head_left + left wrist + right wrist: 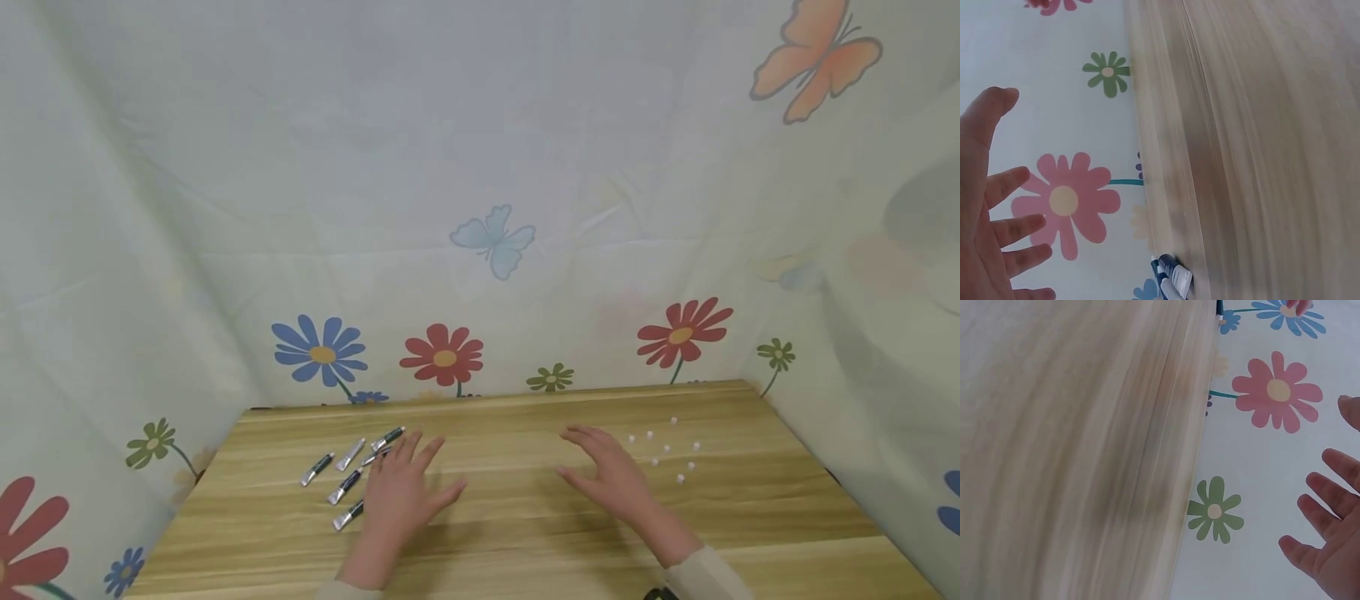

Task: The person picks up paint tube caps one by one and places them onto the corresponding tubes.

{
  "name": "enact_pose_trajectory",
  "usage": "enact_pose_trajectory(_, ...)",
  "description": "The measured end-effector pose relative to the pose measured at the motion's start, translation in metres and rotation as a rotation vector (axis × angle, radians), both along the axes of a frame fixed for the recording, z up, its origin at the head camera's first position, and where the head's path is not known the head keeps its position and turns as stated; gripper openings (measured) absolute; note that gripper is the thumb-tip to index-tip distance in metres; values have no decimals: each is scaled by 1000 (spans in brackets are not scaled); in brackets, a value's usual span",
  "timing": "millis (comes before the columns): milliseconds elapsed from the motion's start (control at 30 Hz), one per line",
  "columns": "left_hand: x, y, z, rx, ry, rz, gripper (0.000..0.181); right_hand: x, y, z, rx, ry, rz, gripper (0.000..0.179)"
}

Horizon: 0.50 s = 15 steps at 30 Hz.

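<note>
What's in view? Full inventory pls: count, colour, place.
paint tubes: at least six, mostly dark with silver ends, one paler; table's left part, some partly hidden by the left hand
small cube-like pieces: eight, white, scattered on table's right part
table: one, wood-grain yellow-brown, beneath the hands
backdrop: pale, behind and both sides of table
printed flowers: several, red, blue, green; on backdrop
printed butterflies: two clear, pale blue at back middle, orange upper right
dark object: one, black, bottom edge by right sleeve, unidentifiable
sleeves: two, off-white, at wrists
left hand: one, by tubes
right hand: one, left of white pieces
</note>
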<state>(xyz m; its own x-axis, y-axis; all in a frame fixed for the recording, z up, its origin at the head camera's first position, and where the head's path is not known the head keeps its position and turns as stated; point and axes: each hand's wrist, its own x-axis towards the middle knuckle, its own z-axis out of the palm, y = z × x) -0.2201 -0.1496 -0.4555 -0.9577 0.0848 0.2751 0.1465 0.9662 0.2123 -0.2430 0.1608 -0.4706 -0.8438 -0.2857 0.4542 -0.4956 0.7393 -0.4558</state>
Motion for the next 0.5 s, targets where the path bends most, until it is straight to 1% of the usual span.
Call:
enact_pose_trajectory(133, 6, -8, 3, 32, 0, -12, 70, 4, 3, 0, -9, 30, 8, 42)
enact_pose_trajectory(333, 14, -25, 8, 22, 6, -31, 65, 9, 7, 0, -41, 55, 2, 34)
enact_pose_trajectory(400, 15, -31, 8, 20, -3, -31, 62, 10, 9, 0, -52, 61, 1, 32)
enact_pose_trajectory(500, 16, -41, 7, 23, 4, -34, 57, 10, 12, 1, -60, 74, 0, 31)
